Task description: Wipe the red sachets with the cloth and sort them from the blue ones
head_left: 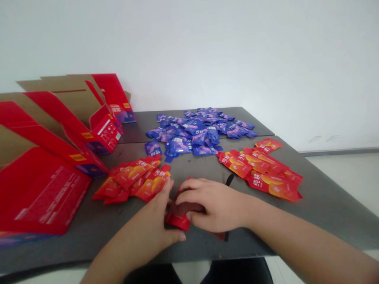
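Note:
My right hand [210,203] arches over a red packet [179,221] near the front of the table, its fingers curled down and its thumb against the packet's side. Most of that packet is hidden, and I cannot tell whether more than one lies there. Just left of it is my left hand [162,217], fingers stretched forward and thumb apart, close along the packet's edge. Beyond my left hand lies a loose pile of red and orange packets [134,177]. Another pile of red packets [263,169] is beyond my right forearm.
Several purple-blue packets [195,132] are heaped at the back of the dark table [319,213]. Open red cardboard boxes [50,189] stand in a row along the left side. A white wall [189,51] rises behind. A black strip [229,180] shows by my right wrist.

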Demonstrator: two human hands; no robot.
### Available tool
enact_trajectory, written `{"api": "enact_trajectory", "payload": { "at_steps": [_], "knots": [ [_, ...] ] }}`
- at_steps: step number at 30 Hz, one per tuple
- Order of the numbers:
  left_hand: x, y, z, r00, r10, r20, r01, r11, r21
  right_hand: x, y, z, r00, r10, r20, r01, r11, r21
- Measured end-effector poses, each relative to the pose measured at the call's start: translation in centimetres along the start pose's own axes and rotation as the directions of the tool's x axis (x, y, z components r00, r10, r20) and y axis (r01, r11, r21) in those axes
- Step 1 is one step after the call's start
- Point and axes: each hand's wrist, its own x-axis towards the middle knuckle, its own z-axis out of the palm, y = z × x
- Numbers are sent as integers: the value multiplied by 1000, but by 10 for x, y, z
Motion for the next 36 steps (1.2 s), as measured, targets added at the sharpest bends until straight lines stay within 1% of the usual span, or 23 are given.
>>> {"api": "enact_trajectory", "payload": {
  "at_steps": [2,4,6,9,11,13,15,17,18,19,21,23,24,26,28,30,31,33,36],
  "knots": [
    [3,-2,-2,998,49,27,-48,998,-35,2,-4,5,998,5,64,-3,1000,-27],
    [5,-2,-3,997,75,27,-75,997,-10,3,-6,9,997,42,69,-37,996,-78],
    [6,0,-4,998,52,27,-53,997,57,6,-5,14,994,89,59,-80,987,-143],
    [7,3,-4,999,30,34,-35,987,157,9,3,16,981,196,15,-185,946,-265],
    [7,6,-4,1000,17,22,-21,977,212,11,13,15,961,272,-46,-270,894,-358],
    [6,8,-2,1000,-12,8,10,969,247,12,24,13,943,316,-102,-329,852,-408],
    [5,10,1,999,-44,2,42,965,261,12,35,11,927,335,-167,-374,843,-386],
    [5,12,4,998,-59,-13,61,962,266,10,40,8,911,331,-248,-397,867,-302],
    [6,13,6,998,-61,-24,65,961,269,9,41,6,911,310,-272,-377,893,-245],
    [6,14,7,998,-60,-35,68,960,271,7,39,4,922,272,-277,-328,927,-181],
    [7,17,9,996,-71,-49,82,956,280,4,32,-2,960,157,-232,-171,984,-41],
    [8,19,10,994,-95,-50,105,953,286,2,20,-8,985,44,-165,-28,995,95],
    [8,19,10,994,-102,-46,111,953,281,2,14,-10,991,6,-131,14,989,150],
    [7,19,10,996,-80,-26,84,962,259,2,3,-12,998,-42,-44,51,972,229],
    [6,18,9,999,-41,-9,42,967,250,5,-5,-10,994,-69,81,47,966,254],
    [6,16,9,1000,-27,-10,29,962,273,8,-8,-6,982,-47,181,9,979,205],
    [6,16,9,999,-30,-14,33,958,285,9,-9,-3,979,-21,204,-12,987,159],
    [6,15,10,999,-40,-17,44,955,294,12,-8,2,979,59,196,-69,997,44],
    [7,16,10,999,-52,-8,52,957,284,14,-4,8,979,154,134,-139,983,-119]
  ]
}}
